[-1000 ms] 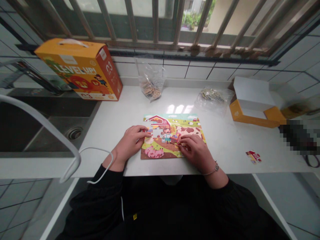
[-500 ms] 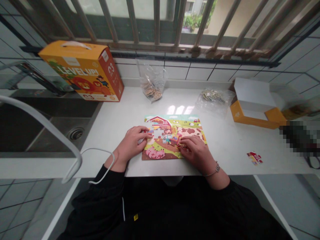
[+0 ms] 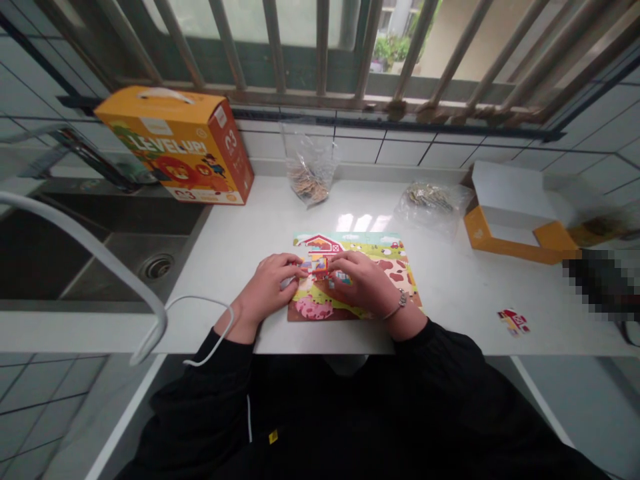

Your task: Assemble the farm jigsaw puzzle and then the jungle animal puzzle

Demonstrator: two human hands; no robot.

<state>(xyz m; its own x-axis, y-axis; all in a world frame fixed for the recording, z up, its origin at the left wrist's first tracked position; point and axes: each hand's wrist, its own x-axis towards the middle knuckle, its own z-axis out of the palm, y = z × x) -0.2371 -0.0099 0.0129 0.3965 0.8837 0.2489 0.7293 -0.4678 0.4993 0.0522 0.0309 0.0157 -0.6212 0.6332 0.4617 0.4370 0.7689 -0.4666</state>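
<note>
A farm-scene jigsaw puzzle (image 3: pixel 314 308), largely assembled, lies flat on the white counter in front of me. My right hand (image 3: pixel 367 283) reaches over its middle, thumb and fingers pinching a red-and-orange puzzle piece (image 3: pixel 320 267) above a grey gap in the picture. Along the puzzle's left edge rests my left hand (image 3: pixel 275 283), fingers stretched out and fingertips touching the puzzle near that gap. My right hand covers part of the farmer figure and the centre of the picture.
Loose puzzle pieces (image 3: pixel 514 321) lie to the right on the counter (image 3: pixel 460 293). Behind stand an orange box (image 3: pixel 185 157), clear bags of pieces (image 3: pixel 311 180) and an open yellow box (image 3: pixel 515 237). At left are a sink (image 3: pixel 135 267) and a white cable (image 3: pixel 115 267).
My right hand has moved left across the puzzle, carrying the puzzle piece from near the cow to the gap. My left hand stays at the left edge. The view has shifted slightly.
</note>
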